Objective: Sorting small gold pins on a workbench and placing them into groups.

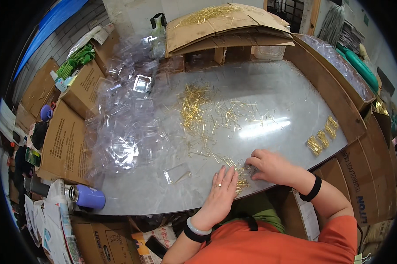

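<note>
Thin gold wire hooks lie in a small heap (241,184) at the near edge of the grey table, between my two hands. My left hand (222,189) rests flat beside this heap, fingers stretched out and touching its left side. On the other side my right hand (271,167) has its fingers bent in a pinch at the hooks; whatever is between its fingertips is hidden. A loose trail of gold hooks (216,156) runs up from my hands to a larger pile (194,108) in the middle. One clear plastic box (178,174) lies left of my left hand with hooks at it.
Many clear plastic boxes (132,114) cover the table's left side. Several tied gold bundles (323,138) lie at the right edge. A purple bottle (89,196) lies at the near left. Cardboard (233,33) holding more hooks stands at the back; a cardboard wall (332,92) borders the right.
</note>
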A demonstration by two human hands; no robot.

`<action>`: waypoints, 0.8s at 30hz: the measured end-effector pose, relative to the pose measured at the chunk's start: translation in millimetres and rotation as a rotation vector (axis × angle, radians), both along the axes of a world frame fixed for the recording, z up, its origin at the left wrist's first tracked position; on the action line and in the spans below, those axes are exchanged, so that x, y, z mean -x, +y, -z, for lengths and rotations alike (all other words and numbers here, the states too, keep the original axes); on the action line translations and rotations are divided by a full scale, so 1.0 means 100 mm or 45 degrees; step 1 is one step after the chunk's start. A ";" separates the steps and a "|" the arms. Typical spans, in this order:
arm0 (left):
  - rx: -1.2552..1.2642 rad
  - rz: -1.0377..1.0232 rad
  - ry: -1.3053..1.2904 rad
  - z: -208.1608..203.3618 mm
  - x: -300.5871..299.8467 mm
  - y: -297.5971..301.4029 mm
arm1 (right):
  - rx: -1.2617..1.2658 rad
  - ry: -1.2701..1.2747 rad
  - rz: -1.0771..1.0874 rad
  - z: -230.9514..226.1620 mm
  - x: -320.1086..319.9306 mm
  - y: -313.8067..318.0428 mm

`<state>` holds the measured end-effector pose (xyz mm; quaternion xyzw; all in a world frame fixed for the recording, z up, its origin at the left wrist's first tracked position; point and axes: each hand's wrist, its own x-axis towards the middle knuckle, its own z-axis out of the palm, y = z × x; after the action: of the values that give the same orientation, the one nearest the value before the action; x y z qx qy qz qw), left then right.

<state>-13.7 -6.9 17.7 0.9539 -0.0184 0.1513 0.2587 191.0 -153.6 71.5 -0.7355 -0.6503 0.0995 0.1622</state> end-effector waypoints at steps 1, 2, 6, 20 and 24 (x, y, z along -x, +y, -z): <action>-0.005 0.003 0.009 -0.01 -0.01 -0.01 | 0.010 0.014 0.024 0.02 0.01 0.00; -0.041 0.006 0.019 0.00 -0.01 -0.02 | 0.019 0.029 0.047 0.05 0.01 0.01; -0.143 0.015 0.028 0.01 -0.02 -0.07 | -0.052 0.165 0.054 0.10 -0.03 0.09; -0.157 -0.043 -0.050 -0.04 -0.02 -0.09 | -0.014 -0.024 0.055 0.00 -0.07 0.70; -0.131 -0.066 -0.098 -0.02 -0.01 -0.11 | 0.028 -0.125 0.089 0.12 0.13 1.00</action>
<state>-12.3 -17.5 20.0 0.9595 -0.0116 0.1934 0.2045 178.4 -53.6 59.0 -0.7635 -0.6303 0.0648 0.1252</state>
